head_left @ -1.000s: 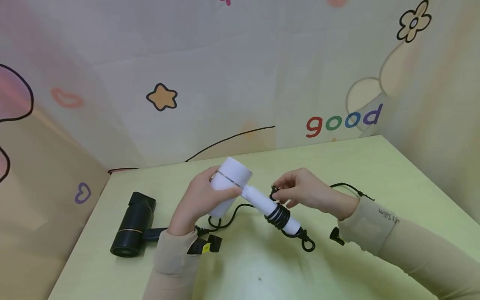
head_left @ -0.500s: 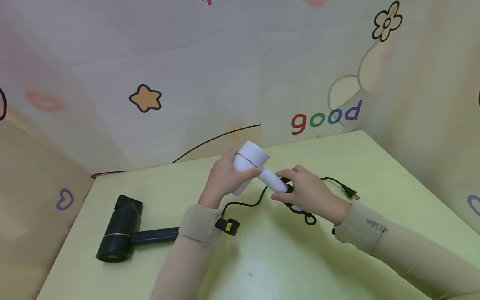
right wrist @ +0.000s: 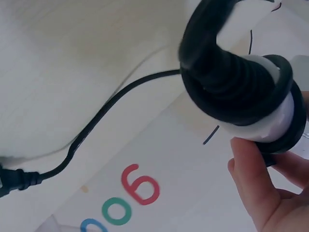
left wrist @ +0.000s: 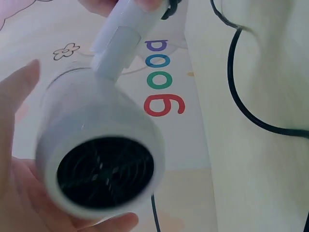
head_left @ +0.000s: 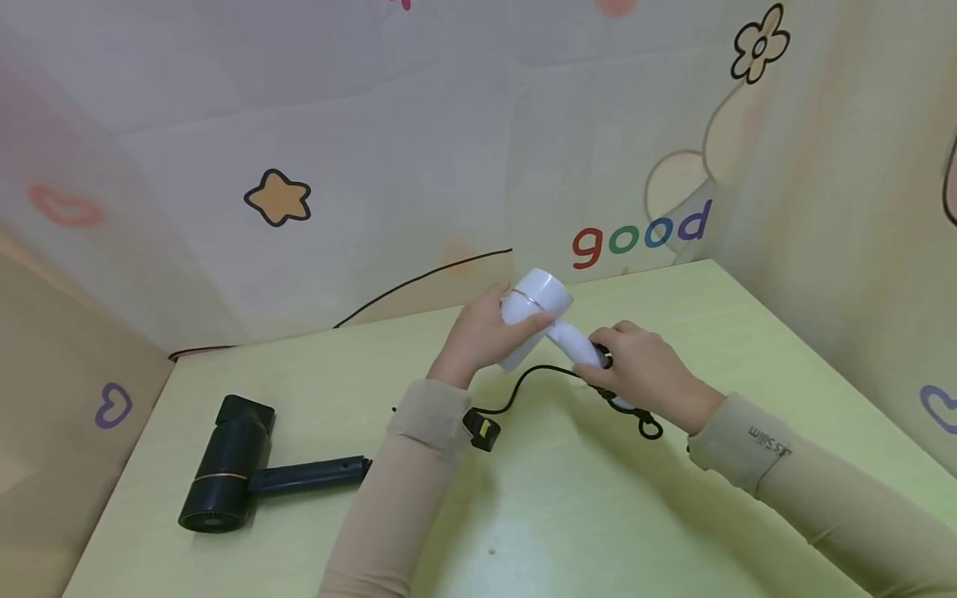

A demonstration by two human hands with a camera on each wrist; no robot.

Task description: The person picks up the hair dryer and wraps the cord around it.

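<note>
A white hair dryer (head_left: pixel 540 291) is held above the table between my hands. My left hand (head_left: pixel 478 336) grips its barrel, thumb lying toward the handle joint. In the left wrist view, the dark round grille (left wrist: pixel 106 171) of the barrel faces the camera. Farther right, my right hand (head_left: pixel 650 374) grips the handle (head_left: pixel 574 342), which bends slightly at a joint. Black cord (right wrist: pixel 241 92) is wound round the handle's end, partly hidden by my fingers in the head view. From the coil, the cord runs to a plug (right wrist: pixel 14 179) in the right wrist view.
A black hair dryer (head_left: pixel 232 465) lies on the left of the pale yellow-green table (head_left: pixel 568 515), its handle pointing right. A loose black cord (head_left: pixel 516 390) crosses the table beneath the white dryer. Behind stands a printed cloth backdrop (head_left: pixel 419 166).
The white hair dryer has moved right and away from me in my left hand. My right hand, earlier pinching a piece of the black cord, now grips the wrapped handle. The view has shifted right.
</note>
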